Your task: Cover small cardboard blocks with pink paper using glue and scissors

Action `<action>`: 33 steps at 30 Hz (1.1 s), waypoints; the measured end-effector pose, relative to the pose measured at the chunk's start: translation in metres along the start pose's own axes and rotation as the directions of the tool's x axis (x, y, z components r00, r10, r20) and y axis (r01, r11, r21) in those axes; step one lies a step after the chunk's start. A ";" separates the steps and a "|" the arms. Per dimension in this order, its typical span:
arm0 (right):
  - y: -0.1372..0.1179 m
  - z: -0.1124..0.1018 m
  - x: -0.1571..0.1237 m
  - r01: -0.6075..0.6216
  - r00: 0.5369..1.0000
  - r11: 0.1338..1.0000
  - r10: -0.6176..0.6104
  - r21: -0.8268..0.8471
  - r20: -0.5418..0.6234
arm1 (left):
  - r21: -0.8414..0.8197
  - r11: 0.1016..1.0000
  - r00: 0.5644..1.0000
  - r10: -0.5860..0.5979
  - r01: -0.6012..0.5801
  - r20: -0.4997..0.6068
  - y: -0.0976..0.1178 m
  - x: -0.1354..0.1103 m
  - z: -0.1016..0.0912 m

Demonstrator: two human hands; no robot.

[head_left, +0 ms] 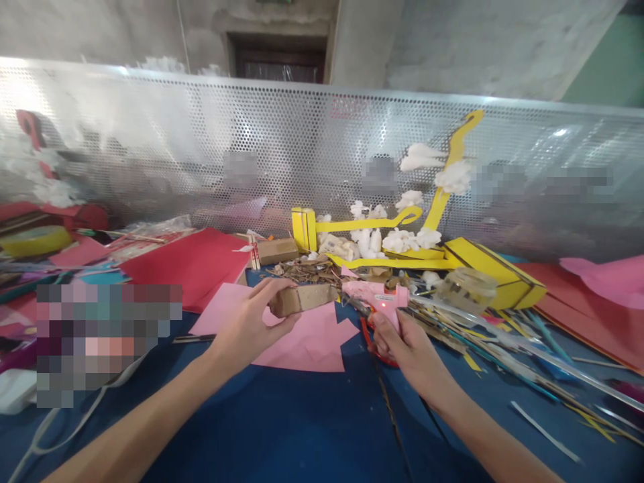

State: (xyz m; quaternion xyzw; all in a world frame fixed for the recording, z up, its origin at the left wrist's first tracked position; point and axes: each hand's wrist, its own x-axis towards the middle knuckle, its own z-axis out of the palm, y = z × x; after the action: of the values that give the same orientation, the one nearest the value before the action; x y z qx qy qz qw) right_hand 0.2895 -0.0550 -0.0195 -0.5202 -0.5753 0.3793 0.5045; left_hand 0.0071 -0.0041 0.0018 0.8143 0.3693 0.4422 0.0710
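Centre of frame: left hand (pixel 254 315) pinches a small cardboard box (pixel 306 300) at its left end, fingers above, thumb below. Box held up above pink paper (pixel 306 345), long side roughly level, right end free.

Just right of centre: right hand (pixel 395 335) wrapped round the handle of a pink glue gun (pixel 387 295), nose aimed left at the box's free end. Small red light lit on the gun's side, so probably powered and hot. Nose near the box; contact or gap, cannot tell. No glue bead made out.

Risks, as judged:
- Burn: left fingers share the box with the nose; a slip along it, or glue running left, could reach them.
- Twist: box gripped at one end only; a push at the free end could turn it in the pinch and smear the glue line.
- Drips: pink paper lies under the work; a stray drop could stick or mark it.
- Snag: red-handled scissors (pixel 366 335) lie close by the right hand; lowering the gun there could catch them.
- Debris: scrap pile (pixel 309 270) behind the box; loose bits could cling to wet glue if the box dips back.
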 end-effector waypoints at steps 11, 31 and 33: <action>-0.002 0.000 0.000 0.012 1.000 1.000 -0.012 -0.006 -0.013 | -0.087 0.993 0.993 -0.082 0.075 -0.079 -0.009 0.001 0.002; -0.002 0.000 0.002 0.012 0.998 0.999 -0.015 -0.049 -0.066 | -0.114 0.992 0.998 -0.062 0.059 -0.024 -0.008 0.001 0.004; -0.003 0.000 0.002 0.031 0.996 0.999 -0.034 -0.040 -0.077 | -0.157 0.982 0.993 -0.115 0.109 -0.027 -0.010 0.000 0.005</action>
State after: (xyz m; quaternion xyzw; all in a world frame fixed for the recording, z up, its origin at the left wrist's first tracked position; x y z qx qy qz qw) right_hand 0.2894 -0.0532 -0.0162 -0.5350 -0.5710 0.3393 0.5222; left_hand 0.0055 0.0044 -0.0056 0.7761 0.3803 0.4794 0.1521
